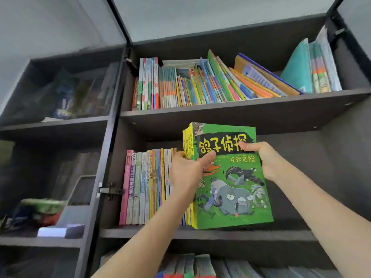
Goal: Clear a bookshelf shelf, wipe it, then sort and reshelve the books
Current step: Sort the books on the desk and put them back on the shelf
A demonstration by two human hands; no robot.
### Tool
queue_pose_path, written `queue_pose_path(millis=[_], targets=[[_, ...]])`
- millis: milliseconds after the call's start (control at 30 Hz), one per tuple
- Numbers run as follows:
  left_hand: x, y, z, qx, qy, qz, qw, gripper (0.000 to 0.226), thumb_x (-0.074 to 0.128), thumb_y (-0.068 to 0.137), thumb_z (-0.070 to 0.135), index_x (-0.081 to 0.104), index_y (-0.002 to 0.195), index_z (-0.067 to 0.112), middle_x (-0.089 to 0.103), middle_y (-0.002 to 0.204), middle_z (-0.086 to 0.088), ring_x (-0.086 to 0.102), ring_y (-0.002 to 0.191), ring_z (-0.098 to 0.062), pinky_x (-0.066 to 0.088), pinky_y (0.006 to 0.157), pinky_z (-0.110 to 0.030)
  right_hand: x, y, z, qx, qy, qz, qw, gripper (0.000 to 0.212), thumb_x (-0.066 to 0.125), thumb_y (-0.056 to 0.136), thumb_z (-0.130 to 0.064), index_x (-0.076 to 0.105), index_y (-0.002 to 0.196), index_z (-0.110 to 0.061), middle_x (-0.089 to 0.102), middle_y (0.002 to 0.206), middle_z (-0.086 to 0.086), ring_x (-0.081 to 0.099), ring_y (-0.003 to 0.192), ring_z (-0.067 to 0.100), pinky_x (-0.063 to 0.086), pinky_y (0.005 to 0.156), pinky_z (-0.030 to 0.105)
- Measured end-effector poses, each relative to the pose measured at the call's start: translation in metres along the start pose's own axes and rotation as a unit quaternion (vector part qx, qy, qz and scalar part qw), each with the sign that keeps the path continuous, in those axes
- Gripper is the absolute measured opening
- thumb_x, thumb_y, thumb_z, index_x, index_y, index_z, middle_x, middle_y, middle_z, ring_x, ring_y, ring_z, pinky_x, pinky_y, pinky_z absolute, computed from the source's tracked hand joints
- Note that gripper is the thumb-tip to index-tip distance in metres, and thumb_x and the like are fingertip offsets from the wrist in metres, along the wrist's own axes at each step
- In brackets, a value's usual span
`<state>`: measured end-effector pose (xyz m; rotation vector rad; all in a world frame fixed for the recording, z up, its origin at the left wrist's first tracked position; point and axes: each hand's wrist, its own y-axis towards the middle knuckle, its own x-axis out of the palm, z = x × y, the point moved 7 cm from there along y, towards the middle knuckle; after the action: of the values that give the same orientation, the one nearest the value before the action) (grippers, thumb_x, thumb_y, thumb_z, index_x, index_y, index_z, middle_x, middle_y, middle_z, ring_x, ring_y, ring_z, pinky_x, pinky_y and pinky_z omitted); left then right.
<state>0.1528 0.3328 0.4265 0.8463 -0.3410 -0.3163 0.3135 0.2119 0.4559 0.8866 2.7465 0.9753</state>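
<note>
Books gripped between left hand and right hand.

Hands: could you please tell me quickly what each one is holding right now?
Left hand: grips the green book stack, thumb on cover.
Right hand: grips the same stack's right edge.

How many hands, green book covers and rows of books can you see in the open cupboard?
Green covers: 1, the green book.
Hands: 2, the left hand and right hand, both gripping it.
Rows of books: 3, the top row, middle row and bottom row.
Total: 6.
</note>
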Motion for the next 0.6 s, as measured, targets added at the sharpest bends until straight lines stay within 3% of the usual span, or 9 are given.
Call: queue_pose_path(millis=[33, 67, 133, 200, 233, 267, 367, 500, 600], targets=[[0.009, 0.01, -0.009, -0.004, 0.012, 0.02, 1.0, 0.093, 0.082, 0.066, 0.049, 0.039, 0.138, 0.007, 0.052, 0.088, 0.011, 0.05, 0.097, -0.015, 0.039, 0.085, -0.03, -0.005, 0.016, 0.001, -0.019, -0.034, 0.008, 0.999, 0.033, 0.072, 0.078, -0.024, 0.064, 0.106, -0.01, 0.075, 0.088, 0.008, 0.071, 0.076, 0.026, 0.053, 0.084, 0.045], [0.019, 0.016, -0.016, -0.012, 0.034, 0.043, 0.998, 0.092, 0.08, 0.068, 0.05, 0.039, 0.138, 0.005, 0.048, 0.079, 0.013, 0.05, 0.096, -0.015, 0.041, 0.086, -0.031, -0.011, 0.027, 0.003, -0.033, -0.092, 0.026, 0.995, 0.053, 0.076, 0.075, -0.032, 0.059, 0.121, -0.013, 0.072, 0.105, 0.008, 0.07, 0.09, 0.026, 0.051, 0.092, 0.047], [0.037, 0.023, -0.032, -0.039, 0.094, 0.077, 0.992, 0.086, 0.077, 0.071, 0.053, 0.042, 0.132, 0.003, 0.052, 0.075, 0.009, 0.057, 0.094, -0.018, 0.046, 0.082, -0.032, -0.021, 0.035, 0.015, -0.052, -0.279, 0.105, 0.953, 0.093, 0.083, 0.068, -0.045, 0.035, 0.144, -0.022, 0.054, 0.137, 0.007, 0.057, 0.118, 0.029, 0.043, 0.101, 0.042], [0.053, 0.025, -0.044, -0.048, 0.168, 0.088, 0.981, 0.075, 0.074, 0.073, 0.056, 0.045, 0.12, 0.006, 0.058, 0.081, 0.003, 0.059, 0.084, -0.019, 0.046, 0.065, -0.028, -0.018, 0.028, 0.031, -0.092, -0.47, 0.153, 0.864, 0.095, 0.075, 0.073, -0.054, 0.022, 0.148, -0.028, 0.048, 0.141, 0.003, 0.052, 0.123, 0.028, 0.044, 0.095, 0.037], [0.058, 0.026, -0.05, -0.042, 0.201, 0.087, 0.975, 0.07, 0.073, 0.073, 0.057, 0.046, 0.115, 0.008, 0.059, 0.084, 0.002, 0.059, 0.081, -0.018, 0.041, 0.06, -0.026, -0.009, 0.026, 0.047, -0.107, -0.512, 0.115, 0.845, 0.091, 0.072, 0.075, -0.053, 0.021, 0.148, -0.032, 0.048, 0.141, -0.001, 0.054, 0.121, 0.026, 0.045, 0.093, 0.035], [0.063, 0.027, -0.058, -0.032, 0.231, 0.086, 0.969, 0.068, 0.072, 0.073, 0.057, 0.046, 0.113, 0.009, 0.062, 0.089, 0.001, 0.059, 0.083, -0.018, 0.039, 0.06, -0.026, 0.002, 0.024, 0.068, -0.1, -0.514, 0.045, 0.851, 0.091, 0.072, 0.076, -0.049, 0.018, 0.149, -0.036, 0.048, 0.142, -0.004, 0.055, 0.119, 0.022, 0.046, 0.094, 0.033], [0.069, 0.035, -0.075, -0.003, 0.286, 0.098, 0.953, 0.071, 0.071, 0.074, 0.058, 0.045, 0.119, 0.009, 0.064, 0.096, -0.002, 0.062, 0.083, -0.018, 0.037, 0.059, -0.025, 0.022, 0.025, 0.136, -0.017, -0.465, -0.159, 0.871, 0.124, 0.08, 0.068, -0.042, -0.014, 0.148, -0.043, 0.045, 0.145, -0.007, 0.05, 0.124, 0.012, 0.042, 0.104, 0.028], [0.064, 0.05, -0.078, 0.033, 0.405, 0.071, 0.911, 0.063, 0.063, 0.081, 0.059, 0.043, 0.112, 0.008, 0.062, 0.097, -0.004, 0.063, 0.082, -0.017, 0.044, 0.055, -0.025, 0.027, 0.041, 0.161, 0.021, -0.408, -0.194, 0.892, 0.137, 0.086, 0.062, -0.042, -0.021, 0.147, -0.04, 0.026, 0.157, -0.003, 0.031, 0.141, 0.015, 0.027, 0.116, 0.032], [0.061, 0.05, -0.07, 0.089, 0.522, 0.029, 0.848, 0.061, 0.046, 0.087, 0.067, 0.048, 0.104, 0.009, 0.062, 0.087, -0.001, 0.06, 0.071, -0.011, 0.044, 0.052, -0.021, 0.03, 0.049, 0.163, 0.063, -0.399, -0.208, 0.891, 0.128, 0.081, 0.074, -0.017, -0.022, 0.149, -0.032, 0.013, 0.16, -0.001, 0.019, 0.146, 0.021, 0.02, 0.116, 0.034]])
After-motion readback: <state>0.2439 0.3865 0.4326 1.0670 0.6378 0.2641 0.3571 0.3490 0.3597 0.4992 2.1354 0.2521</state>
